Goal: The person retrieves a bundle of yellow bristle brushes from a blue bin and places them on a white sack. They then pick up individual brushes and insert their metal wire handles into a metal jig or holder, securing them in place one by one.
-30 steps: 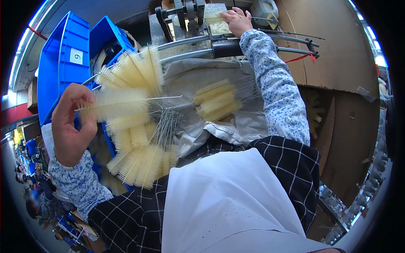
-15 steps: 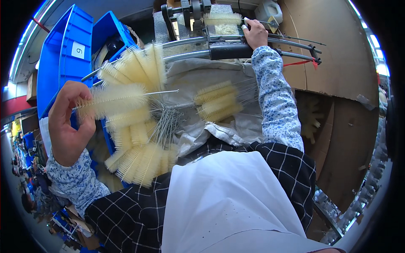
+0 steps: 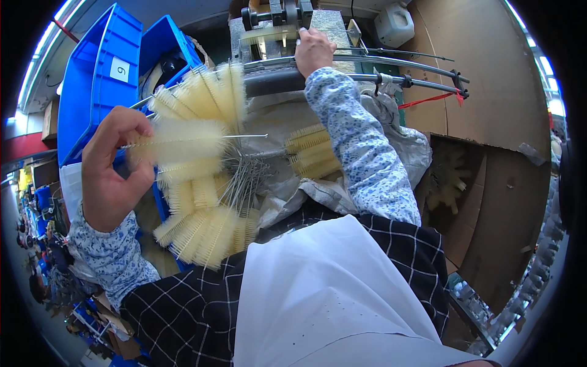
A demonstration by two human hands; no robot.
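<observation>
My left hand (image 3: 116, 168) pinches the end of a cream bristle brush (image 3: 183, 140) between thumb and fingers, its bare wire stem pointing right. Below and behind that brush, a fanned stack of similar brushes (image 3: 205, 235) lies with the wire stems bunched toward the middle. My right hand (image 3: 315, 52) is closed at the right end of another bristle brush (image 3: 266, 35), which lies across a metal machine (image 3: 290, 15). The palm hides just how its fingers grip. A smaller bundle of brushes (image 3: 312, 153) lies on white sheeting, partly covered by my right sleeve.
Blue plastic bins (image 3: 95, 85) stand at the left. Metal rails (image 3: 422, 64) with a red ribbon (image 3: 431, 100) run right from the machine. A white jug (image 3: 394, 25) sits behind them, and a cardboard box (image 3: 489, 79) at the right holds more brushes (image 3: 452, 177).
My right hand has moved left along the rails, and the brush at the machine has shifted left with it. My left hand, still holding its brush, has moved slightly right.
</observation>
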